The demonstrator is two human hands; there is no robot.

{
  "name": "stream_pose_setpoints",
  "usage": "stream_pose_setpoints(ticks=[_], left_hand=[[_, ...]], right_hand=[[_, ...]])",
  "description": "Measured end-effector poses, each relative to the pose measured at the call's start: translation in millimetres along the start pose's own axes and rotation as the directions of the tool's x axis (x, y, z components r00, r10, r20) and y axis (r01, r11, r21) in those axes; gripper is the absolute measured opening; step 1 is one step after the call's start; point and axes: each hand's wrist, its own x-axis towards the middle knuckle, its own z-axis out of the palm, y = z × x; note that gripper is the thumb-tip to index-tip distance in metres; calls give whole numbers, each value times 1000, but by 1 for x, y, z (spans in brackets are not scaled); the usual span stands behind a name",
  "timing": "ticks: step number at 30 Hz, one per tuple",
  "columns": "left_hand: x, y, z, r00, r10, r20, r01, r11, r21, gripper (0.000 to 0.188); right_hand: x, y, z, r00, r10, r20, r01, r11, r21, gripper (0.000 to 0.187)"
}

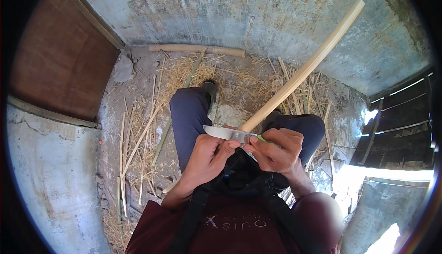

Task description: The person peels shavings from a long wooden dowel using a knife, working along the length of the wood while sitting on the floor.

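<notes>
In right hand [279, 150]: 1 knife [239, 135]; left hand [208, 156] touching blade [219, 132].

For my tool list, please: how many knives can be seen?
1: the knife, gripped in the right hand, its blade by the left hand. Others may be hidden.

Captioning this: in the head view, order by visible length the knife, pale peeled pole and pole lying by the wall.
1. pale peeled pole
2. pole lying by the wall
3. knife, partly covered by the right hand

Forearms [183, 186] angle inward; right grip [278, 150] closed, left grip [209, 156] curled close beside, its closure unclear.
</notes>
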Motion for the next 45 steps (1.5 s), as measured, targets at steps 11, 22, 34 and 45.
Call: stream_pose_setpoints(ticks=[11,22,34,45], left_hand=[[0,-6,3,992,108,-71,-101,991,87,30],[0,-5,11,986,27,-164,-8,994,112,41],[5,8,9,991,-10,-134,29,989,143,33],[4,5,7,990,-9,-140,39,976,213,31]], right_hand=[[1,-3,-3,1000,-7,-1,7,999,-42,38],[0,-1,-2,998,-49,-27,45,991,-127,35],[1,0,-8,997,-69,-44,60,979,-193,28],[2,1,-7,997,-66,-50,55,979,-195,29]])
